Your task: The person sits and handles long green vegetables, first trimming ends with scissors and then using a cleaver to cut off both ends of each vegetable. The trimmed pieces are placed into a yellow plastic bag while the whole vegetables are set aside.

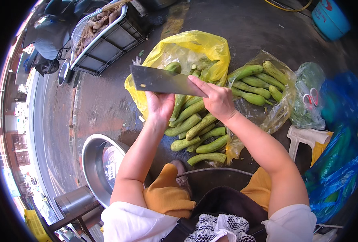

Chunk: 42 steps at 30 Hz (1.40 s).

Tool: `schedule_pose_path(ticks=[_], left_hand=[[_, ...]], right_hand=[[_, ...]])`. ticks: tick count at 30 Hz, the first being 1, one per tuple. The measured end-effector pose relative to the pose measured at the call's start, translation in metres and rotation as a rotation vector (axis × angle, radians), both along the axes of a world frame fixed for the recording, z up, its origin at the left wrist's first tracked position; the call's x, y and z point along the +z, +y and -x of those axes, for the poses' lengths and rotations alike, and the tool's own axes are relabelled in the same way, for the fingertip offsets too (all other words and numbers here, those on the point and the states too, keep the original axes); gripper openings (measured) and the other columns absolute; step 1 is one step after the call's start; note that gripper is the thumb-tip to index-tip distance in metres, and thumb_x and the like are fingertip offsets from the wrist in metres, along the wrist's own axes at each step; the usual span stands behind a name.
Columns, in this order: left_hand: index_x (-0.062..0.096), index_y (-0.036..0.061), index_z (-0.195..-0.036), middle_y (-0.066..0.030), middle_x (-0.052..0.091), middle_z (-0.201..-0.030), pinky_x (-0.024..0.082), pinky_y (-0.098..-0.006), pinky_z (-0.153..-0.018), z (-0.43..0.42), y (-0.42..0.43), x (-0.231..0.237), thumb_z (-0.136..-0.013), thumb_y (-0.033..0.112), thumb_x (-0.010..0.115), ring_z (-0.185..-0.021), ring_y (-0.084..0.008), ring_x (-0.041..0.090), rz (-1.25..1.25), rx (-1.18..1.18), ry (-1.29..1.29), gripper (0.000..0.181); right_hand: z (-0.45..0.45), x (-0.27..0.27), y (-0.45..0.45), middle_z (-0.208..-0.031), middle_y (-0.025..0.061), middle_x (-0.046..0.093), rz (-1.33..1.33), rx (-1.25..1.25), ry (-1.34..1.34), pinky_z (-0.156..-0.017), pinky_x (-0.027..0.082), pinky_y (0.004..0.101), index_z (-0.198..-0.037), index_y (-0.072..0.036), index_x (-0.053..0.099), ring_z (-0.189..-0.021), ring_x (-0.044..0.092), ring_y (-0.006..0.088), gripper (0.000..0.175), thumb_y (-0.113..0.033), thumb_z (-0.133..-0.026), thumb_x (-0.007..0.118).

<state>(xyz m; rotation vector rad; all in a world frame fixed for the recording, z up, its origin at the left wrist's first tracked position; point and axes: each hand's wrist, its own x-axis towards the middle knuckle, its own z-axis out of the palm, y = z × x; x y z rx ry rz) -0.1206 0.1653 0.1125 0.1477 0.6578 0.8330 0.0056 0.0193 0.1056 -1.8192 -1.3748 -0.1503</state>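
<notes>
My right hand (219, 98) grips a wide-bladed cleaver (163, 81) at its handle end, with one finger laid along the blade. The blade points left and has a small hole near its far end. Beneath it is my left hand (160, 104), palm up, its fingers hidden by the metal. Just beyond the blade shows the rounded end of a green gourd (173, 67); whether my left hand holds it I cannot tell. Several long green gourds (194, 121) lie on the ground below my hands. Behind the cleaver, a yellow plastic bag (218, 45) gapes with pale-green pieces inside.
More gourds (251, 81) lie in a clear bag at right, beside bagged greens with red-and-white-handled scissors (311, 98). Blue plastic bags (336, 181) and a worn stool (308, 139) flank my right. A metal basin (89, 163) stands at left, a loaded crate (106, 51) farther off.
</notes>
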Motion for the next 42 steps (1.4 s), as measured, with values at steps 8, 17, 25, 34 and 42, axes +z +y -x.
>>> schedule_pose_path(ticks=[8, 17, 25, 34, 42], left_hand=[[0.045, 0.004, -0.122, -0.0115, 0.051, -0.118, 0.046, -0.0375, -0.094, 0.021, -0.017, -0.003, -0.084, 0.041, 0.063, -0.107, -0.0213, 0.051, -0.209, -0.113, 0.212, 0.056], [0.046, -0.002, -0.128, -0.0145, 0.063, -0.105, 0.052, -0.031, -0.077, 0.109, -0.001, -0.025, -0.088, 0.026, 0.064, -0.096, -0.0201, 0.062, -0.954, -0.434, 1.065, 0.052], [0.06, 0.0041, -0.113, -0.0079, 0.065, -0.092, 0.05, -0.0283, -0.073, 0.421, -0.013, -0.015, -0.081, 0.005, 0.057, -0.08, -0.0177, 0.065, -0.672, -0.403, 1.894, 0.032], [0.057, 0.0079, -0.119, -0.0138, 0.066, -0.102, 0.047, -0.0378, -0.082, 0.521, -0.16, -0.158, -0.075, 0.018, 0.07, -0.096, -0.0296, 0.063, -0.269, -0.821, 1.901, 0.047], [0.06, 0.0079, -0.117, -0.0112, 0.068, -0.089, 0.049, -0.0317, -0.072, 0.482, -0.131, -0.112, -0.075, 0.03, 0.076, -0.077, -0.0184, 0.064, -0.321, -0.314, 1.955, 0.05]], right_hand=[[-0.02, -0.034, -0.019, -0.075, 0.0227, 0.063, 0.536, -0.046, 0.169, -0.062, 0.048, 0.0421, -0.118, -0.011, 0.063, -0.07, 0.062, 0.0386, 0.03, -0.014, -0.089, 0.057], [-0.042, -0.048, -0.061, -0.082, 0.0202, 0.064, 0.705, -0.109, 0.228, -0.064, 0.047, 0.0404, -0.129, -0.012, 0.053, -0.07, 0.061, 0.0355, 0.04, -0.006, -0.09, 0.051], [-0.036, -0.083, -0.09, -0.104, 0.0139, 0.058, 0.874, 0.107, 0.062, -0.077, 0.047, 0.0461, -0.143, -0.019, 0.031, -0.095, 0.056, 0.0366, 0.067, -0.005, -0.084, 0.058], [0.017, -0.008, -0.018, -0.085, 0.0083, 0.061, 0.736, 0.349, -0.133, -0.064, 0.05, 0.039, -0.115, -0.01, 0.058, -0.077, 0.061, 0.0284, 0.032, -0.01, -0.084, 0.061], [0.161, 0.023, 0.034, -0.084, 0.007, 0.059, 0.425, 0.924, 0.199, -0.066, 0.05, 0.0349, -0.112, -0.008, 0.06, -0.078, 0.059, 0.0252, 0.032, -0.007, -0.08, 0.064]])
